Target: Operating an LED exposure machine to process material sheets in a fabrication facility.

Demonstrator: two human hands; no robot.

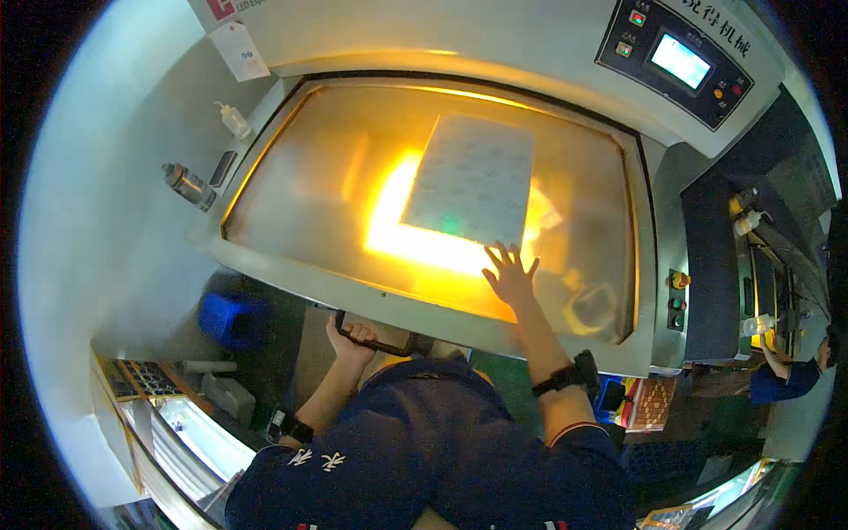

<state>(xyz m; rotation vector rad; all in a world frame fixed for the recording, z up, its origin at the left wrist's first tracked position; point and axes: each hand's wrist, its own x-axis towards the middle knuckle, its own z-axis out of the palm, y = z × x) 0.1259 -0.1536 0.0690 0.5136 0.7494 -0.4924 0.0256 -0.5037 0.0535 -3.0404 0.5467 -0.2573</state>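
A grey-white rectangular sheet point(473, 177) lies on the glowing yellow-lit bed point(300, 177) of a large machine, right of the middle. My right hand point(510, 276) rests with spread fingers at the sheet's near edge; its fingertips are close to or on that edge, I cannot tell which. Below the machine's front edge, my left hand point(352, 339) is wrapped round a black bar handle point(389, 347). Bright light shows along the left and near sides of the sheet.
A control panel point(676, 64) with a lit screen is at upper right. Push buttons point(677, 302) sit on the right side. A bottle point(189, 185), a squeeze bottle point(233, 120) and a phone-like object point(223, 168) stand left. A blue bin point(231, 320) is below; another person point(786, 378) works far right.
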